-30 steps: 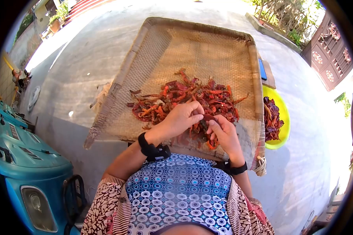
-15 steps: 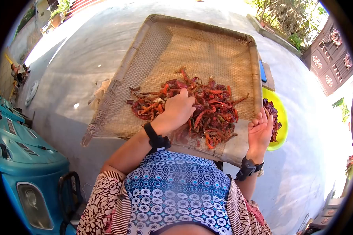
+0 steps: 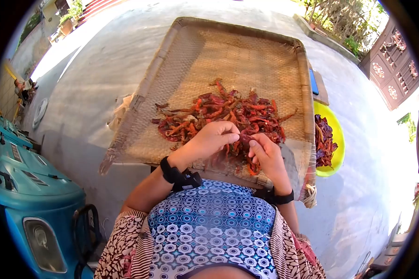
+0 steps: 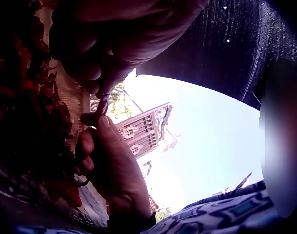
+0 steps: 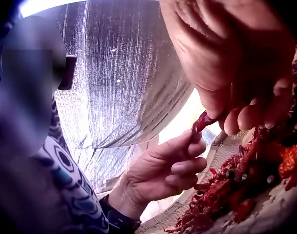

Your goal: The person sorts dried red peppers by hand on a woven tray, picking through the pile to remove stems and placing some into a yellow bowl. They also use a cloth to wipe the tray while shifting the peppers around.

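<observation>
A pile of dried red chilies (image 3: 228,116) lies on a large woven tray (image 3: 237,51) in the head view. My left hand (image 3: 233,138) and right hand (image 3: 253,144) meet at the pile's near edge, and both pinch one dark red chili (image 3: 245,138) between them. In the left wrist view my left hand (image 4: 97,85) pinches the chili (image 4: 102,102) from above while the right hand (image 4: 97,122) holds its lower end. The right wrist view shows the right hand (image 5: 219,117) gripping the chili (image 5: 202,122), with the left hand (image 5: 195,141) touching its tip above the pile (image 5: 236,195).
A yellow bowl (image 3: 336,135) holding more chilies sits beside the tray's right edge. A blue flat object (image 3: 314,82) lies on a board behind it. A blue machine (image 3: 28,186) stands at my left. A carved wooden gate (image 3: 391,60) is far right.
Half a second ago my right hand hung open over the yellow bowl and my left reached into the pile. Now the right hand is back, and both hands pinch one chili.
</observation>
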